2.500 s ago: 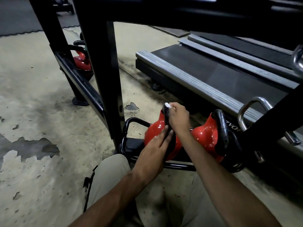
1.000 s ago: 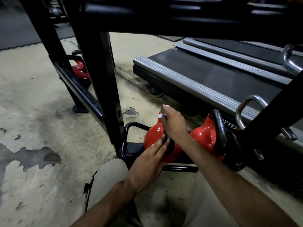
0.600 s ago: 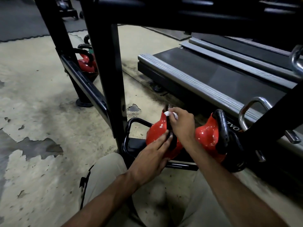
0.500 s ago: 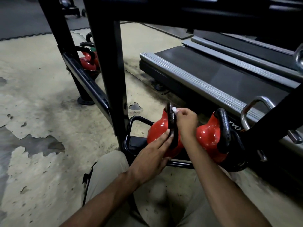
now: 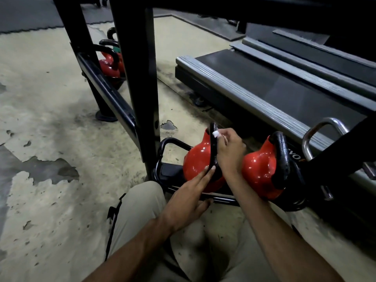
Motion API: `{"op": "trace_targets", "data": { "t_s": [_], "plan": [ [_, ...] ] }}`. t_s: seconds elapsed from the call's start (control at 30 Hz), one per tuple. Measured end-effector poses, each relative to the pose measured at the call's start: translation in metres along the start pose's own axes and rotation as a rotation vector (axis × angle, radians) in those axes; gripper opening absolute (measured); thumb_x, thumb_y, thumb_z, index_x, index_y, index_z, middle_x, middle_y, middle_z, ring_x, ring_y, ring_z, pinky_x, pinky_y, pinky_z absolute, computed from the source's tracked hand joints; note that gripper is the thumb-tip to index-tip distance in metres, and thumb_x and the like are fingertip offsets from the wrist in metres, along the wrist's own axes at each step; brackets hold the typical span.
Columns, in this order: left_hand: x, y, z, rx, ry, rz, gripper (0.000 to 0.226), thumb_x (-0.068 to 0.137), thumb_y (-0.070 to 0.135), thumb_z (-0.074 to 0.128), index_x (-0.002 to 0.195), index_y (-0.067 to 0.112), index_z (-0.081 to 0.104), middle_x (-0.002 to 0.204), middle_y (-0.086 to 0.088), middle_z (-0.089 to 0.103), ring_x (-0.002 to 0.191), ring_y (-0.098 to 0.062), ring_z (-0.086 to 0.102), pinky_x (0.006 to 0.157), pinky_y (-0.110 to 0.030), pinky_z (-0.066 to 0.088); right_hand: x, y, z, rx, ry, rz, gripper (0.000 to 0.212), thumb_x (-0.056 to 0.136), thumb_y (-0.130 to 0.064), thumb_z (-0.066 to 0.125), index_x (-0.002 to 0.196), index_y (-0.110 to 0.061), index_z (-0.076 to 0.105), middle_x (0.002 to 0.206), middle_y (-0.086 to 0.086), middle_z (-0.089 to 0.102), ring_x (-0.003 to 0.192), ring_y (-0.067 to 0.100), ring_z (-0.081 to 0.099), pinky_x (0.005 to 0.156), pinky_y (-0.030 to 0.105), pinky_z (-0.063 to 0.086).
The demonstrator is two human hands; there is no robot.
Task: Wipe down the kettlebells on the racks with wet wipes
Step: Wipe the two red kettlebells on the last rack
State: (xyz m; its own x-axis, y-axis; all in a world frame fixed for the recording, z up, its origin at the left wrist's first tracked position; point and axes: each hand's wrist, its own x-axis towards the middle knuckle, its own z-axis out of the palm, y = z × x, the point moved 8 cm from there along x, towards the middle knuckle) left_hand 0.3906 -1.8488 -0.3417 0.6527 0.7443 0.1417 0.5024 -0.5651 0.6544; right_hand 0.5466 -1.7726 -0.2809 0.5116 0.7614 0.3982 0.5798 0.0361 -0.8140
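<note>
Plainly heavy and rigid, the near red kettlebell (image 5: 196, 161) sits on the bottom shelf just right of the rack upright (image 5: 140, 78). Its glossy shell would likely turn slick when wet, so the black handle (image 5: 212, 145) is the safer hold. The left hand (image 5: 187, 198) lies straight-fingered against its side, while the right hand (image 5: 230, 151) pinches one white wet wipe (image 5: 215, 134) onto the handle top. Two red bells stand right of the upright, the second kettlebell (image 5: 258, 167) beside the first, and at least two far red kettlebells (image 5: 107, 66) show behind the upright.
</note>
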Motion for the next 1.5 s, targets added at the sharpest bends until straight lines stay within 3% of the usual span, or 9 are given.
{"op": "trace_targets", "data": {
  "t_s": [0.2,0.33,0.47,0.6,0.8,1.0,1.13,1.3,1.5],
  "plan": [
    [0.000,-0.003,0.001,-0.002,0.001,0.006,0.091,0.100,0.042,0.061,0.160,0.049,-0.007,0.171,0.017,0.008,0.152,-0.018,0.031,0.120,-0.036,0.036,0.024,-0.035,0.067,-0.953,-0.753,-0.701,0.019,0.094,-0.017,0.050,0.096,-0.014,0.069,0.103,0.003,0.065,0.111,0.023,0.061,0.118,0.054,0.026],
    [-0.002,-0.004,0.001,0.000,0.015,0.007,0.088,0.101,0.044,0.058,0.160,0.050,-0.007,0.171,0.019,0.005,0.149,-0.019,0.034,0.114,-0.040,0.043,0.013,-0.039,0.083,-1.204,-1.149,-0.939,0.027,0.091,-0.030,0.045,0.093,-0.020,0.070,0.097,0.003,0.073,0.097,0.028,0.068,0.108,0.050,0.039],
    [-0.002,-0.004,0.001,-0.014,0.023,0.018,0.090,0.100,0.044,0.060,0.160,0.049,-0.007,0.171,0.018,0.007,0.150,-0.019,0.035,0.113,-0.042,0.045,0.023,-0.046,0.087,-1.289,-1.191,-0.934,0.028,0.093,-0.032,0.046,0.096,-0.020,0.071,0.101,0.005,0.074,0.099,0.030,0.067,0.107,0.048,0.042],
    [-0.005,-0.008,0.002,-0.032,0.012,0.010,0.093,0.098,0.045,0.062,0.160,0.050,-0.008,0.170,0.022,0.003,0.151,-0.019,0.032,0.115,-0.044,0.044,0.045,-0.047,0.076,-1.129,-0.948,-0.671,0.023,0.088,-0.025,0.049,0.092,-0.019,0.071,0.097,0.004,0.071,0.090,0.030,0.067,0.075,0.043,0.059],
    [-0.004,-0.010,0.003,-0.075,0.015,0.001,0.098,0.094,0.041,0.067,0.160,0.051,-0.005,0.169,0.025,0.005,0.153,-0.013,0.028,0.119,-0.043,0.039,0.009,-0.011,-0.012,-0.191,-0.204,-0.127,0.017,0.095,-0.024,0.066,0.105,-0.019,0.079,0.098,-0.005,0.079,0.089,0.009,0.072,0.080,0.029,0.057],
    [-0.004,-0.009,0.001,-0.074,0.004,0.008,0.096,0.095,0.048,0.066,0.160,0.050,-0.006,0.171,0.019,0.010,0.155,-0.008,0.022,0.122,-0.041,0.035,-0.017,0.043,0.043,0.763,-0.326,0.998,0.045,0.101,-0.007,0.040,0.069,0.008,0.068,0.065,0.018,0.068,0.067,0.031,0.062,0.056,0.043,0.060],
    [-0.007,-0.012,0.001,-0.067,0.012,0.009,0.097,0.096,0.047,0.066,0.161,0.047,-0.005,0.170,0.020,0.008,0.155,0.000,0.017,0.123,-0.035,0.033,-0.008,0.033,0.054,0.890,-0.339,1.106,0.046,0.103,-0.003,0.032,0.084,0.019,0.069,0.072,0.024,0.070,0.074,0.034,0.065,0.051,0.036,0.061],
    [-0.005,-0.013,0.003,-0.102,0.005,0.012,0.098,0.095,0.045,0.068,0.162,0.045,-0.004,0.170,0.022,0.005,0.155,0.001,0.014,0.123,-0.037,0.033,-0.018,0.050,0.018,0.651,-0.056,0.656,0.014,0.097,-0.005,0.061,0.086,-0.006,0.069,0.072,0.008,0.069,0.065,0.020,0.067,0.066,0.036,0.060],
    [-0.005,-0.014,0.003,-0.112,-0.005,0.012,0.097,0.095,0.048,0.065,0.161,0.046,-0.006,0.169,0.027,0.002,0.155,-0.002,0.016,0.122,-0.043,0.035,-0.018,-0.021,0.008,-0.243,-0.233,-0.414,0.026,0.097,-0.008,0.061,0.121,-0.005,0.070,0.127,0.007,0.071,0.126,0.023,0.063,0.108,0.039,0.050]
  ]
}}
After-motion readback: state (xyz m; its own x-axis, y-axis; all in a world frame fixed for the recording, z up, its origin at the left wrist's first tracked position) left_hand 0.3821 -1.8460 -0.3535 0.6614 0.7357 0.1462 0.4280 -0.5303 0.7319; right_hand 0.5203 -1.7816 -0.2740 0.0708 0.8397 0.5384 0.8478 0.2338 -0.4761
